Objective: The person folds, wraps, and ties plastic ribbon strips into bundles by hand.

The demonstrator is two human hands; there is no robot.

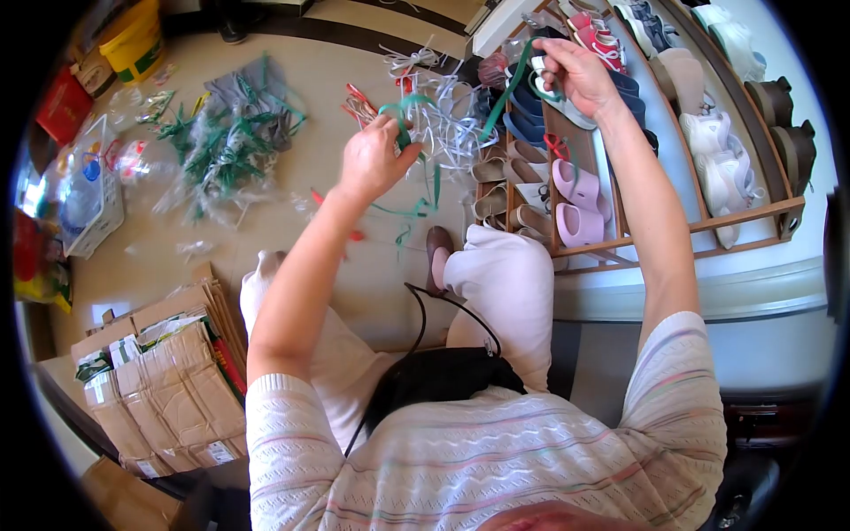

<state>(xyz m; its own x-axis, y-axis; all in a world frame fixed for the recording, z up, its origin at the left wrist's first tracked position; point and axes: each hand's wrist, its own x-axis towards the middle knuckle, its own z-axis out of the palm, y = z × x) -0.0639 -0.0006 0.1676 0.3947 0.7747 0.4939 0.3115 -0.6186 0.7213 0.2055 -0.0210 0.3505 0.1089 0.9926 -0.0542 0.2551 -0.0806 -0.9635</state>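
Observation:
My left hand (376, 161) is closed round a bunched green ribbon (512, 96), whose loops stick out above and below the fingers. My right hand (577, 81) is raised beside the shoe rack, its fingers pinching another part of green ribbon. A flat green length hangs beneath this hand, slanting down to the left. Loose green strands trail below my left hand toward the floor. Just beyond that hand lies a tangled heap of white strips (456, 119) with some red strips (359, 104) at its left side.
To the right stands a wooden shoe rack (744, 219) with several pairs, including pink clogs (580, 224). Green strips and clear plastic (226, 137) are heaped on the floor. Leftward are a white basket (108, 212), a yellow bucket (133, 44) and flattened cardboard (168, 398).

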